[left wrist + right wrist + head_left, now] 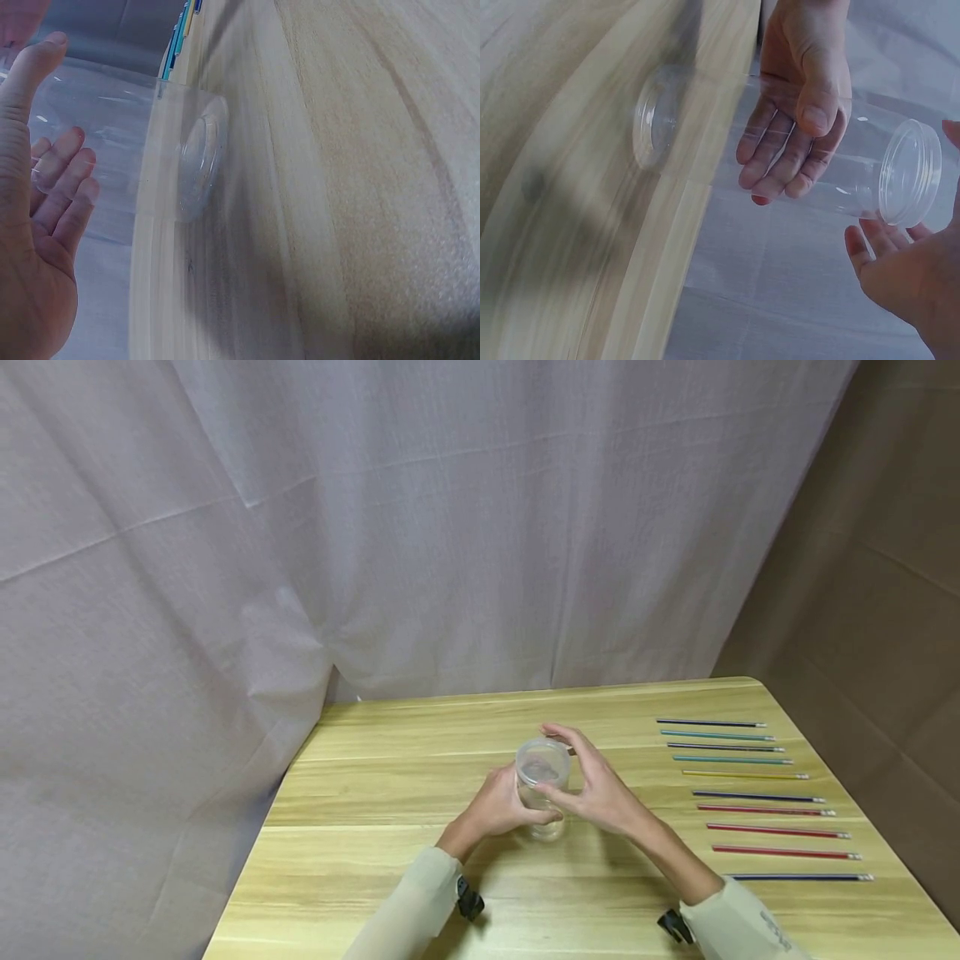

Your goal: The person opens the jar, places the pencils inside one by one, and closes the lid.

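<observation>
A clear plastic jar (546, 829) is held roughly upright over the middle of the table, its round top (542, 762) facing up. My left hand (498, 803) grips the jar's body from the left, the thumb across the near side. In the right wrist view, the left hand's fingers (784, 161) show through the clear wall. My right hand (600, 785) is spread loosely around the top, thumb at the near edge and fingers behind. Whether a lid sits on the top I cannot tell. It is unclear whether the jar's base (202, 161) touches the wood.
Several pencils lie in a column along the right of the wooden table (360, 877), among them a yellow pencil (742, 774) and a red pencil (780, 831). A grey curtain (450, 543) hangs behind the table, and a brown cloth (862, 610) hangs on the right.
</observation>
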### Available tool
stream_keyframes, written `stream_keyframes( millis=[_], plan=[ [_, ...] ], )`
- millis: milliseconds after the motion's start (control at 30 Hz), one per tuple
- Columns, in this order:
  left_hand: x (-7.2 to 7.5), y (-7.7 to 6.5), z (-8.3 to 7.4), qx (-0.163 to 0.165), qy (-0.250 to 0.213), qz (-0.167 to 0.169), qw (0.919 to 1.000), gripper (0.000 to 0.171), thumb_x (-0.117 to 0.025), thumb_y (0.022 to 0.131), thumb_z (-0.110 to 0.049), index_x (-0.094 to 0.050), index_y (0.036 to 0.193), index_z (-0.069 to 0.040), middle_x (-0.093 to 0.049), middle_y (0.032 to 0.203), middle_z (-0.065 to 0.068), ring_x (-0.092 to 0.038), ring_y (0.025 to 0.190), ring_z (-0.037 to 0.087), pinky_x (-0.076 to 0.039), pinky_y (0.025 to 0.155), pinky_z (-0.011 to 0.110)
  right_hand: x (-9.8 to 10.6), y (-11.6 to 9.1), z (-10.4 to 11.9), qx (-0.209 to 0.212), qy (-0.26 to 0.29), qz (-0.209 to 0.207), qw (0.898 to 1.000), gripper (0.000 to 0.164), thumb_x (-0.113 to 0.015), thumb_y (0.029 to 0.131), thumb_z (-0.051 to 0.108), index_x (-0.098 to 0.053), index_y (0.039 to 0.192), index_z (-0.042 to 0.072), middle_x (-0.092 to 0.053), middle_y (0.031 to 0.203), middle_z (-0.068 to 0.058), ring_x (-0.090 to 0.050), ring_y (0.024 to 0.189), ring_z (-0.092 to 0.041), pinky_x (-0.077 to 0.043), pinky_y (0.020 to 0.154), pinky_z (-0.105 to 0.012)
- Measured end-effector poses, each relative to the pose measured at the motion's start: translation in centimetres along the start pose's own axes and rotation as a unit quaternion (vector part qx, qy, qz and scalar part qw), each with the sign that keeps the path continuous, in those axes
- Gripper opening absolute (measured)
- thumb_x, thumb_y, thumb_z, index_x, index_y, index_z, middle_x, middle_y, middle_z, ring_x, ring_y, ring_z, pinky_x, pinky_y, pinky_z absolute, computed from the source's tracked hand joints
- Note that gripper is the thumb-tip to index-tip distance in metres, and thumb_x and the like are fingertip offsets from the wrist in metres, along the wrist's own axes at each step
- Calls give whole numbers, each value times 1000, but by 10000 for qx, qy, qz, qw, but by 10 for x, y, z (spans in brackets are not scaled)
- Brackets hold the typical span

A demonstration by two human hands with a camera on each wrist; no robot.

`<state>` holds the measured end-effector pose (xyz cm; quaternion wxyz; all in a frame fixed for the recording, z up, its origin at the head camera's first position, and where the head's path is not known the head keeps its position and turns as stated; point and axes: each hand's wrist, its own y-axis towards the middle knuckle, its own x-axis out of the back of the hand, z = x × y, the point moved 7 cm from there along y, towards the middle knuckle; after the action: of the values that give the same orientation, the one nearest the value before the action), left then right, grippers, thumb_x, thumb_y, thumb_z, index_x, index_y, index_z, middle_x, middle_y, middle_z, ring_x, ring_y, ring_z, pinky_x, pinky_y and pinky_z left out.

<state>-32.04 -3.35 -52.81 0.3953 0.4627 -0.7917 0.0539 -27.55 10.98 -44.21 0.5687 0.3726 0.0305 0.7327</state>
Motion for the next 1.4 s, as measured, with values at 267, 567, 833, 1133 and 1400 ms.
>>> stream_keyframes(
  millis=[267,567,833,1133,1400],
  plan=[
    [-1,0,0,-52,-76,-2,10000,88,-94,80,-45,-51,152,-23,-69,133,-10,-64,120,6,-52,103,30,2,1,-3,-61,-141,-318,9994,81,-95,81,15,-52,149,5,-61,144,-11,-59,128,-27,-51,103,-46],
    [0,1,1,33,-143,-39,9999,85,-95,78,-45,-54,148,-21,-71,125,-10,-66,112,3,-54,98,27,1,2,-2,-37,76,87,9999,77,-87,85,8,-51,153,6,-57,152,-15,-53,140,-37,-42,113,-62],
    [-1,0,0,-10,-115,8,9999,89,-95,79,-44,-51,152,-19,-70,131,-8,-65,119,6,-53,102,30,5,2,0,-79,2,-151,9999,89,-95,81,16,-47,155,4,-55,153,-16,-53,138,-38,-43,114,-61],
    [-1,-1,-1,7,-99,-2,10000,89,-95,78,-45,-51,151,-19,-71,128,-8,-66,115,5,-54,99,29,6,2,1,59,-190,-253,9995,85,-96,77,12,-53,150,3,-63,142,-12,-59,130,-31,-49,108,-56],
    [-1,-1,0,106,-96,1,9999,86,-94,79,-47,-53,150,-19,-71,127,-9,-65,116,5,-53,101,30,1,1,2,110,-22,131,9999,83,-85,84,7,-46,157,4,-54,155,-15,-50,143,-37,-37,117,-64]
  ],
)
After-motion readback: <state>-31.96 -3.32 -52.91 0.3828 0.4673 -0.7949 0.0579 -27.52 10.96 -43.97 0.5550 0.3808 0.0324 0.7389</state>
